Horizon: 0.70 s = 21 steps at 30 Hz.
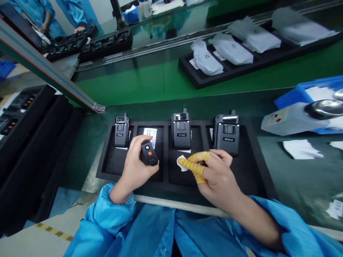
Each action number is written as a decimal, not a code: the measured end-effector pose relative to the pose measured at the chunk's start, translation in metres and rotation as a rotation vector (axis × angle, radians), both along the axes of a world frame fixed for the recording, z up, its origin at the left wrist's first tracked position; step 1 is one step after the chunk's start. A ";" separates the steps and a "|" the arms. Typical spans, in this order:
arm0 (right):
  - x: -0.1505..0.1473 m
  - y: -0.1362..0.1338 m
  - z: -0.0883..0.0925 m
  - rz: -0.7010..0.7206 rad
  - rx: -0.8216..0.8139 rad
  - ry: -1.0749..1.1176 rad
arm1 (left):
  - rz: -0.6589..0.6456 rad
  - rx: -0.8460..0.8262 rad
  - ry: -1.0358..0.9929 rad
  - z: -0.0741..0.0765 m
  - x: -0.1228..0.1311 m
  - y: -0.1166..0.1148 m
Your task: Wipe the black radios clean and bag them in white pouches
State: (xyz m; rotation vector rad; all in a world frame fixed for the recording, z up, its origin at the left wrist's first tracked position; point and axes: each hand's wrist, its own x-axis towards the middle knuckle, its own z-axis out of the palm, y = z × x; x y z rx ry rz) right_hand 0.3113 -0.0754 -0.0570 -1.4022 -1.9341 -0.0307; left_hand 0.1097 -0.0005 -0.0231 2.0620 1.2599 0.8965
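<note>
Upright on end, a black two-way radio with an orange button is gripped in my left hand, over the second compartment of a black foam tray. My right hand wears yellow finger cots and pinches a small white wipe a short way right of that radio, not touching it. Three more radios lie back side up in the tray: one at the left, one in the middle and one at the right. A barcode label shows behind my left hand.
On the right stand a clear bottle with a metal top, a blue bin and a white cloth. Beyond, a foam tray holds several bagged items. A metal post rises at left, near stacked trays. Co-workers' hands show far left.
</note>
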 end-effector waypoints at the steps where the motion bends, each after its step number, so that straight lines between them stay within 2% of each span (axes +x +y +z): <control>1: -0.001 -0.001 -0.004 -0.011 0.016 0.007 | 0.004 -0.005 0.005 0.000 0.001 0.000; 8: -0.005 -0.003 -0.026 -0.076 0.068 0.120 | 0.008 -0.027 0.012 0.000 0.001 0.000; 12: -0.006 -0.001 -0.025 -0.061 0.079 0.159 | 0.068 -0.110 0.084 0.004 -0.002 0.023; 14: -0.006 -0.001 -0.023 -0.053 0.080 0.165 | 0.152 -0.108 0.207 0.008 0.001 0.045; 17: -0.005 -0.001 -0.022 -0.061 0.086 0.162 | 0.233 -0.028 0.518 0.014 0.014 0.076; 21: -0.002 -0.003 -0.020 -0.059 0.069 0.147 | 0.264 0.021 0.805 0.013 0.035 0.092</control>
